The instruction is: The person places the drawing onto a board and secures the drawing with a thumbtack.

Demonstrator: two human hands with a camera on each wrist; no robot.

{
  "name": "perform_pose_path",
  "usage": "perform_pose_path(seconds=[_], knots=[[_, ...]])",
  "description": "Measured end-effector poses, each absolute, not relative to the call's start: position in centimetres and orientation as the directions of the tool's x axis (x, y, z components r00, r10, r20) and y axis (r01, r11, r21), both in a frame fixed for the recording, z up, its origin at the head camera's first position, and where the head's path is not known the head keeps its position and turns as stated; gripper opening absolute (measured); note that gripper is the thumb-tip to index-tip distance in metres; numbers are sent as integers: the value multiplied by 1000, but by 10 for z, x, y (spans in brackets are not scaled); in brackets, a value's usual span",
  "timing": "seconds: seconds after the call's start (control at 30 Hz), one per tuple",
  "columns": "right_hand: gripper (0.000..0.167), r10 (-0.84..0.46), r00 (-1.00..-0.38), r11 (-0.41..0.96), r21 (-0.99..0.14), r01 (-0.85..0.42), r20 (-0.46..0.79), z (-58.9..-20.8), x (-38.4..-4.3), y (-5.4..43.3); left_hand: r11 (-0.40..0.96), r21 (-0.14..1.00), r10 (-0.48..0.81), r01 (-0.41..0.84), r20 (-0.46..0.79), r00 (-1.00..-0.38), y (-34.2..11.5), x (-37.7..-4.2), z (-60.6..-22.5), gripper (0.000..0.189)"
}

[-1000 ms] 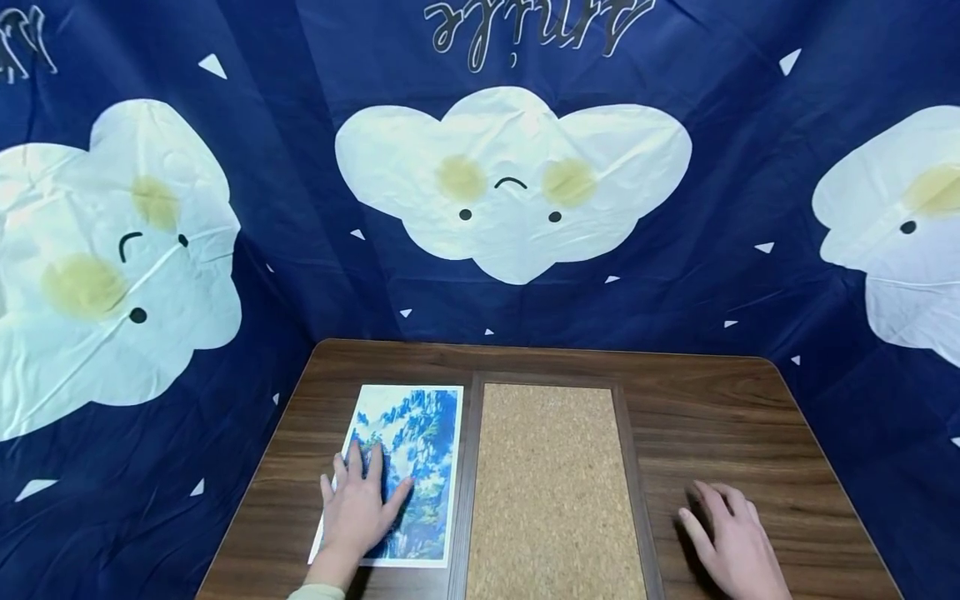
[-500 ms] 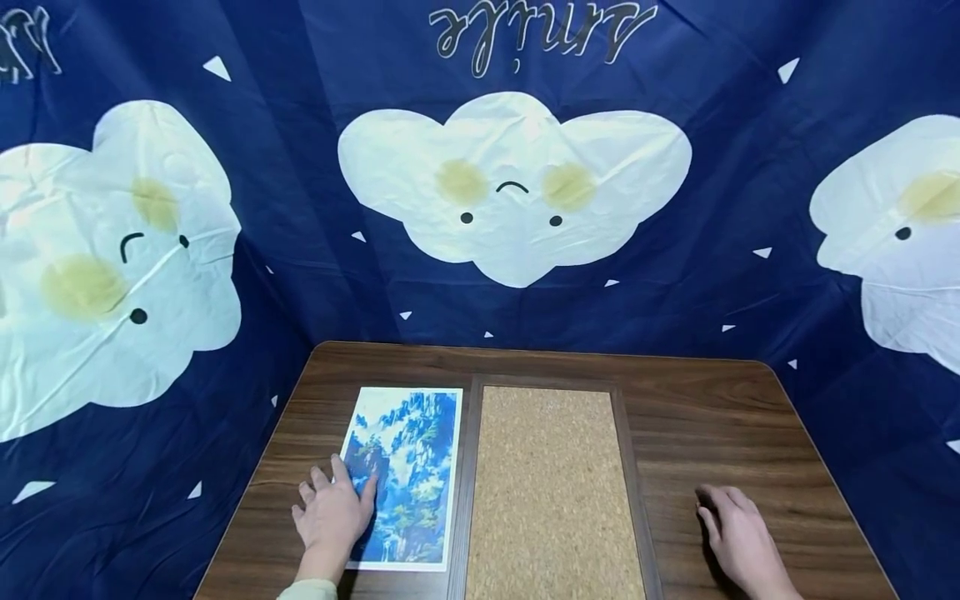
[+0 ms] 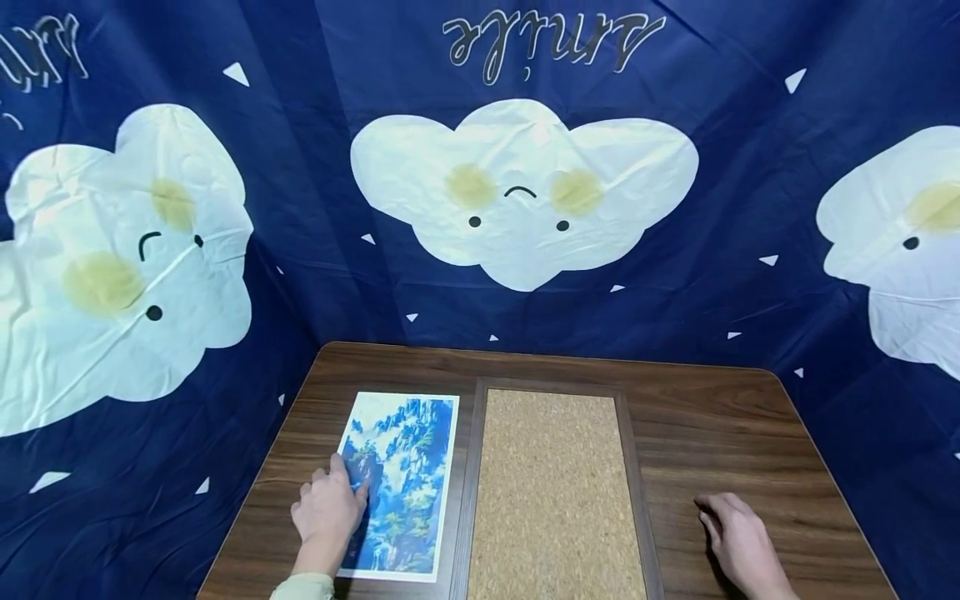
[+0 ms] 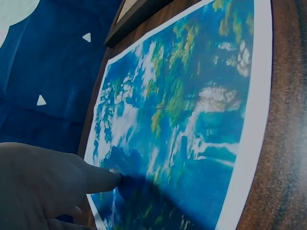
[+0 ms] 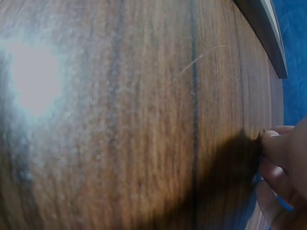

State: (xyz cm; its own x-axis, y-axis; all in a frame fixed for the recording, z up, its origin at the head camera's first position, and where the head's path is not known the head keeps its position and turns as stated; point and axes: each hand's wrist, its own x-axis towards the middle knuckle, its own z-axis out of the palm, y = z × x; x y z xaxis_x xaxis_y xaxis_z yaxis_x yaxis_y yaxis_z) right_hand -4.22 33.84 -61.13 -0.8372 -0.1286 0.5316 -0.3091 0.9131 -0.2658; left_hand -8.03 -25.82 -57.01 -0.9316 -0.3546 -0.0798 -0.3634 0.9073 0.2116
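A blue mountain landscape print (image 3: pixel 408 492) with a white border lies on the wooden table's left side. At its left edge, my left hand (image 3: pixel 324 510) grips the sheet, thumb on the printed face and the other fingers curled at the border. In the left wrist view the thumb (image 4: pixel 103 179) lies on the picture; the fingertips are hidden. My right hand (image 3: pixel 742 542) rests on the table at the right, loosely curled. Its thumb and forefinger tips (image 5: pixel 269 136) come together close over the wood, with no object evident between them.
A cork board (image 3: pixel 558 492) in a dark wood frame lies between the hands, just right of the print. The brown table (image 3: pixel 720 417) has rounded far corners. Navy cloth (image 3: pixel 300 208) with white clouds hangs around it on three sides.
My left hand has slid off the picture's face to its left edge and curled there. The print has shifted slightly left, away from the board. The right fingers have drawn in a little.
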Motion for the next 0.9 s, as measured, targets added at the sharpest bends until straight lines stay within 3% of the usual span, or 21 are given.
perform_pose_path(seconds=[0.27,0.57,0.73,0.9], knots=[[31,-113,-839,913,-277,-299,533,-614,-39,339,888,264,-356,-376,-122,-926,-266,-83,-568,67],[31,-128,-833,912,-266,-312,539,-614,-40,339,866,317,-351,-386,-162,-922,-279,-84,-557,27],[31,-136,-828,908,-267,-324,544,-613,-41,340,848,406,-325,-342,-113,-939,-293,-84,-551,12],[31,-138,-827,909,-262,-324,545,-612,-41,341,822,489,-304,-291,-53,-951,-306,-82,-549,14]])
